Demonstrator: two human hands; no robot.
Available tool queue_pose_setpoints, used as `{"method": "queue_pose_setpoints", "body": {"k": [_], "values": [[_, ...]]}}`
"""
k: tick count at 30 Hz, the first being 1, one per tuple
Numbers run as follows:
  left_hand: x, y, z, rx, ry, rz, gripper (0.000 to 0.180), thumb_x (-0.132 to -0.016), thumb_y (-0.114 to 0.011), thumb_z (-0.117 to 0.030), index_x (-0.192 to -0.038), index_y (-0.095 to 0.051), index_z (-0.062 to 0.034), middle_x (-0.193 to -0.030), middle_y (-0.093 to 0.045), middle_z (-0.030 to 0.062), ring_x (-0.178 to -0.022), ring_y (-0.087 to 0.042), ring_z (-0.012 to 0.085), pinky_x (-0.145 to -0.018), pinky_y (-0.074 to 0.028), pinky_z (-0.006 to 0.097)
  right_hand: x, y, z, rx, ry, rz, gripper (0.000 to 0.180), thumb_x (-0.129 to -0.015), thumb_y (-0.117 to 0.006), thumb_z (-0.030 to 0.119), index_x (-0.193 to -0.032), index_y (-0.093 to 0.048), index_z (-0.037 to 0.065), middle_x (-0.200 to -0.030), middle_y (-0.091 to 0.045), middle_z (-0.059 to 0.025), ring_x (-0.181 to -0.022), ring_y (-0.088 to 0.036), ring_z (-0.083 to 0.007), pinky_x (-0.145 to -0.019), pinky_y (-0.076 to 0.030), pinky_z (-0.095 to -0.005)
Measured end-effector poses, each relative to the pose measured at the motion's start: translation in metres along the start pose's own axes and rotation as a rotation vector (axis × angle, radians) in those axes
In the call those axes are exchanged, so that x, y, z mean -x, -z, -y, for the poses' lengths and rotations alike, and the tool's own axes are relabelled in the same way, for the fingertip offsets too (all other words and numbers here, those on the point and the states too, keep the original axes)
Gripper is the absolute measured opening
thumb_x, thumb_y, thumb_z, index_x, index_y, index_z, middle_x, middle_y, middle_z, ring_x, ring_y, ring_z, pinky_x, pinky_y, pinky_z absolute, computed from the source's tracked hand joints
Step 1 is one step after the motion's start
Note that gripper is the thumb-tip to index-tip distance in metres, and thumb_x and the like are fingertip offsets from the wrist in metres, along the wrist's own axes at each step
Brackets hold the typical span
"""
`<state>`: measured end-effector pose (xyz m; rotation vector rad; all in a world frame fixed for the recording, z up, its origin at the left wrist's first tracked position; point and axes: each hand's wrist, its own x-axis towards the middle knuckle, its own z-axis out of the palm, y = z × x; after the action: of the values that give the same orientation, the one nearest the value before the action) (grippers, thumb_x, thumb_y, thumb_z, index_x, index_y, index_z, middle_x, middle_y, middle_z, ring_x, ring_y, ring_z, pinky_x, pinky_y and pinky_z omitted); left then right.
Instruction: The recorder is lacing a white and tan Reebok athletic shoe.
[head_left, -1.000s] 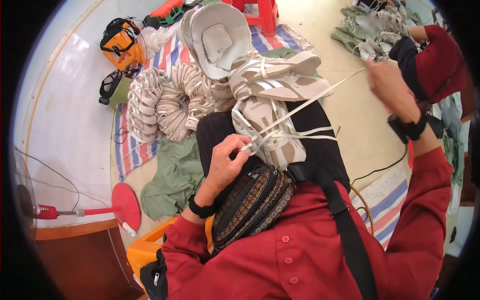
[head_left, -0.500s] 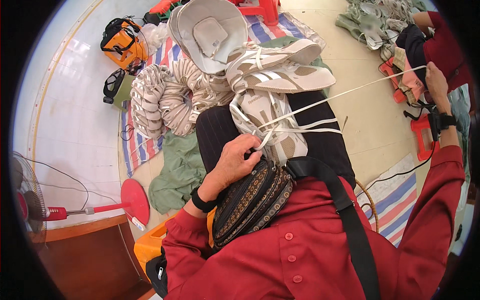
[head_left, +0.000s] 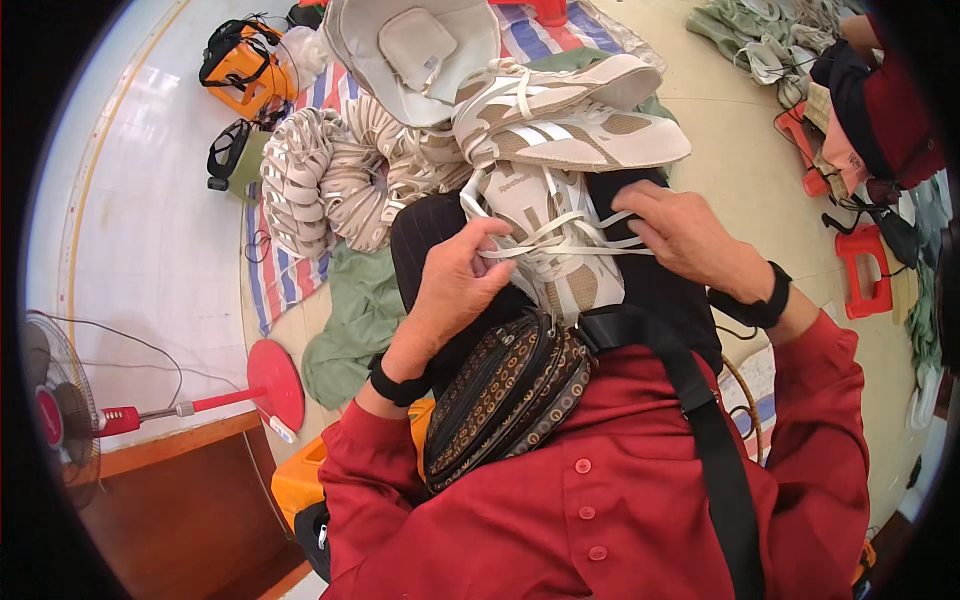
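"Pinching the pale flat shoelace (head_left: 565,249) at either side of the sneaker upper (head_left: 598,287), both hands are closed. The left hand (head_left: 448,285) grips it between thumb and forefinger at the near left edge; the right hand (head_left: 695,240) holds it between thumb and fingers, just off the right edge."

"And how does this differ from the frame half a second earlier?"

"There, the right hand was stretched far out to the right, drawing one lace into a long taut line. Now it is back near the upper, and the laces cross over it in short strands."

"Where does the upper lie, and of what is it made?"

"Across dark, finely striped trousers (head_left: 425,232), between the hands: smooth off-white overlays around tan mesh, the mesh plainest toward the body. Just beyond lie similar laced uppers (head_left: 600,140), stacked on their sides. Farther left, nested uppers (head_left: 292,190) form a curved, ribbed row on a striped sheet (head_left: 276,297), beside a crumpled green cloth (head_left: 350,330)."

"Can any writing be made out?"

"Small dark lettering is printed on the held upper, toward its far end. The rounded, zipped waist bag (head_left: 510,400) bears repeated tan ring-like motifs on a dark ground."
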<state>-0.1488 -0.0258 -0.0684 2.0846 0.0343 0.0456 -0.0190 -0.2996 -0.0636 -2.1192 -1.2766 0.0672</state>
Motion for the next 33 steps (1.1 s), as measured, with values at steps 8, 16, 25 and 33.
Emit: {"method": "queue_pose_setpoints", "body": {"k": [8,16,25,33], "values": [[0.002,0.000,0.013,-0.155,-0.078,-0.052,0.012,-0.083,-0.067,-0.004,-0.094,-0.064,-0.0044,-0.062,-0.051,0.0004,-0.055,-0.047,0.0084,-0.053,-0.040,0.023,-0.026,-0.028,-0.009,-0.189,-0.118,0.042,0.022,-0.082,-0.057,0.005,-0.104,-0.058,0.003,-0.096,-0.063,-0.0154,-0.084,-0.062,-0.0374,-0.072,-0.049,-0.0437],[-0.003,0.000,0.017,-0.182,-0.325,-0.128,0.003,-0.088,-0.063,-0.003,-0.090,-0.062,-0.0016,-0.069,-0.057,0.0014,-0.054,-0.049,0.0091,-0.052,-0.041,0.023,-0.037,-0.040,-0.008,-0.223,-0.142,0.073,0.008,-0.085,-0.059,0.006,-0.091,-0.057,-0.001,-0.081,-0.060,-0.0101,-0.065,-0.052,-0.0182,-0.060,-0.043,-0.0330],[0.006,0.008,-0.020,0.431,0.162,0.132,0.010,-0.092,-0.060,-0.005,-0.101,-0.062,-0.0024,-0.076,-0.059,-0.0012,-0.055,-0.048,0.0030,-0.049,-0.039,0.018,-0.047,-0.024,0.021,-0.419,-0.203,0.012,0.008,-0.084,-0.060,0.010,-0.086,-0.058,0.001,-0.078,-0.058,-0.0146,-0.073,-0.059,-0.0336,-0.065,-0.047,-0.0389],[0.024,0.001,-0.013,-0.006,-0.132,0.208,0.013,-0.086,-0.063,-0.001,-0.099,-0.065,-0.0025,-0.077,-0.063,0.0058,-0.065,-0.055,0.0107,-0.061,-0.046,0.025,-0.055,-0.039,0.032,0.055,0.074,0.072,0.009,-0.083,-0.061,0.012,-0.087,-0.059,0.003,-0.089,-0.053,-0.0156,-0.075,-0.060,-0.0363,-0.064,-0.049,-0.0464]]}}
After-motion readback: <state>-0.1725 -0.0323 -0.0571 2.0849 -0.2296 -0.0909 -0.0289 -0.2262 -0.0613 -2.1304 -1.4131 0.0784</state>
